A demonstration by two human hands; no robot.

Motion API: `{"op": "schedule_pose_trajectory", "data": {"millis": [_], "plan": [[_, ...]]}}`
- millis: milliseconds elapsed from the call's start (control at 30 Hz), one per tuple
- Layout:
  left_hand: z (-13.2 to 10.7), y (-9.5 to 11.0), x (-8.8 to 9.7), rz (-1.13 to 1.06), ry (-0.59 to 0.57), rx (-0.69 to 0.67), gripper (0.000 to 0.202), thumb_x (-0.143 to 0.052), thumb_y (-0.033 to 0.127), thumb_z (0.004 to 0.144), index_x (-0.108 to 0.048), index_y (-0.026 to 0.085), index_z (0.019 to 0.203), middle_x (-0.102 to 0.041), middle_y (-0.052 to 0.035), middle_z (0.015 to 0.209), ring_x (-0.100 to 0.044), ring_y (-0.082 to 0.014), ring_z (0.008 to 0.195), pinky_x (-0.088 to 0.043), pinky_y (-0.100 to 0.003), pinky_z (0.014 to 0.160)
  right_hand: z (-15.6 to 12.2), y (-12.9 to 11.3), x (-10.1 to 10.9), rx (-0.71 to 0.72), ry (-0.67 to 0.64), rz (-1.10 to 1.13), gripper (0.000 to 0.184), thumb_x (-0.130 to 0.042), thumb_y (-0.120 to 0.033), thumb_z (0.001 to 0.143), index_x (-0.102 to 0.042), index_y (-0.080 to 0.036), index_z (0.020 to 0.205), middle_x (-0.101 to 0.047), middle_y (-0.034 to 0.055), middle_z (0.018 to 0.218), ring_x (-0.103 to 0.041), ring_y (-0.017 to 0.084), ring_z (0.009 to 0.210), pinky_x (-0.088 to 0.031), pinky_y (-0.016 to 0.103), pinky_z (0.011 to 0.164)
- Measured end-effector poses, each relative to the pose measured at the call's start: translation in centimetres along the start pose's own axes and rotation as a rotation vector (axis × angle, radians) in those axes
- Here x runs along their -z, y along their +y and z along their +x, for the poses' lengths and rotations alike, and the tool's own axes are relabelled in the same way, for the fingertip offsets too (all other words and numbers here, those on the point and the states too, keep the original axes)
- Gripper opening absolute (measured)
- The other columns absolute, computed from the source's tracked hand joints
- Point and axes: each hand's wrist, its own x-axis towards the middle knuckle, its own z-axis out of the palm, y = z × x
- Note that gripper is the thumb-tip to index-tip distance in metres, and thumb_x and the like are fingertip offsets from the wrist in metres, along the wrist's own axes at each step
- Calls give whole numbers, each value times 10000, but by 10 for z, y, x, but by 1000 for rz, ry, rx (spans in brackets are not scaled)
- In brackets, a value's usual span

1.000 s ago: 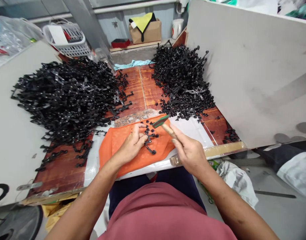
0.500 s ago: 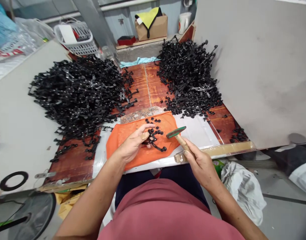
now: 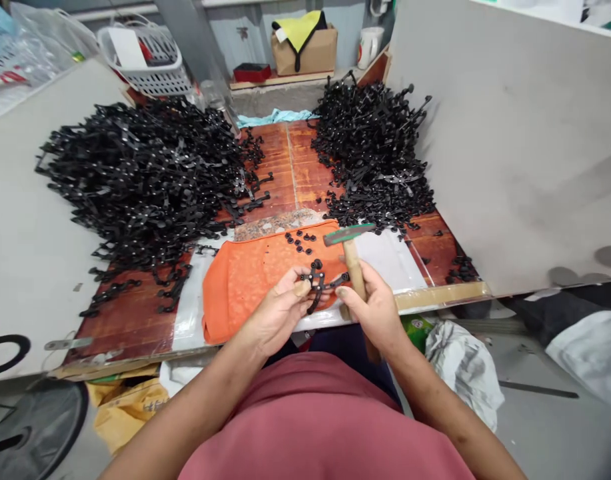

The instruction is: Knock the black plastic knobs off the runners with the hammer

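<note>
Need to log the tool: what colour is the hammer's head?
Green, on a pale wooden handle; the hammer sits in the right hand, clearest in the head view.

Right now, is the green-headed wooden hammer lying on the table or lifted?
Lifted: the right hand grips the green-headed wooden hammer by its handle, head raised above the orange cloth.

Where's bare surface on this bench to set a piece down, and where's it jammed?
Free: the wooden strip between the left pile and right pile; the near-left part of the orange cloth; the white sheet right of the hammer. Crowded: both piles, the loose black buttons on the cloth's far edge, and the spot where left hand and right hand meet on the black piece.
</note>
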Motion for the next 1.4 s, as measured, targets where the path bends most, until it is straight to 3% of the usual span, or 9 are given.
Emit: {"op": "schedule_pose_trajectory", "data": {"millis": [233, 367, 467, 600, 700, 800, 1000, 1200, 1400], "plan": [[-11, -3, 8, 309, -37, 66, 439, -679, 506, 908, -480, 219, 1175, -721, -63, 895, -706, -214, 853, -552, -370, 847, 24, -10, -3, -66, -104, 180, 385, -751, -544, 831, -624, -197, 940, -535, -85, 601, -316, 39, 356, -226, 205, 351], [-24, 18, 20, 1133, 183, -316, 474, -609, 479, 944, -538, 277, 1367, -688, -68, 916, -662, -246, 856, -537, -448, 863, 23, -7, 6, -198, -219, 269, 437, -784, -582, 787, -605, -191, 864, -609, -63, 611, -340, 36, 339, -218, 195, 343], [-32, 32, 17, 1634, -76, -675, 456, -687, 395, 896, -633, 372, 1349, -650, -108, 1229, -590, -319, 1162, -436, -551, 1075, 21, -4, 4, -293, -335, 373, 415, -788, -555, 801, -598, -188, 820, -594, -74, 546, -313, 32, 327, -208, 189, 359], [-29, 34, 8, 1889, -370, -693, 247, -567, 301, 965, -733, 353, 1141, -633, -90, 1153, -584, -265, 1085, -477, -466, 1027, 18, -1, -8, -327, -390, 468, 415, -779, -553, 803, -656, -171, 911, -568, -84, 491, -296, 41, 315, -193, 198, 365], [-23, 32, 10, 1895, -267, -588, 250, -472, 284, 999, -720, 265, 977, -568, -67, 1062, -557, -167, 830, -495, -294, 764, 16, -1, -8, -291, -349, 457, 456, -741, -555, 834, -668, -169, 1066, -696, -35, 674, -300, 29, 325, -185, 209, 364], [-16, 40, 18, 1768, -47, -493, 228, -451, 314, 995, -657, 216, 996, -512, -75, 1135, -558, -167, 835, -495, -315, 765, 10, 2, 4, -182, -226, 306, 487, -685, -547, 892, -627, -177, 1204, -757, 27, 903, -336, 27, 364, -225, 214, 384], [5, 64, 35, 1526, 14, -389, 310, -366, 343, 1016, -626, 210, 913, -516, -51, 1001, -547, -203, 921, -501, -367, 880, -10, 23, 37, -149, -76, -31, 393, -600, -513, 949, -626, -182, 1159, -663, -23, 762, -377, 87, 439, -291, 235, 412], [16, 63, 29, 1766, 209, -661, 321, -471, 320, 977, -714, 195, 809, -488, -104, 1091, -506, -285, 1116, -463, -439, 977, -23, 34, 44, -128, -108, -155, 224, -560, -404, 974, -557, -230, 833, -526, -65, 658, -384, 100, 488, -294, 230, 453], [39, 55, 33, 1494, 188, -500, 263, -578, 364, 913, -796, 219, 887, -515, -46, 949, -559, -176, 854, -485, -306, 774, -23, 40, 44, -109, -116, -144, 217, -549, -370, 977, -531, -234, 809, -476, -73, 642, -365, 100, 488, -276, 231, 460]]}}
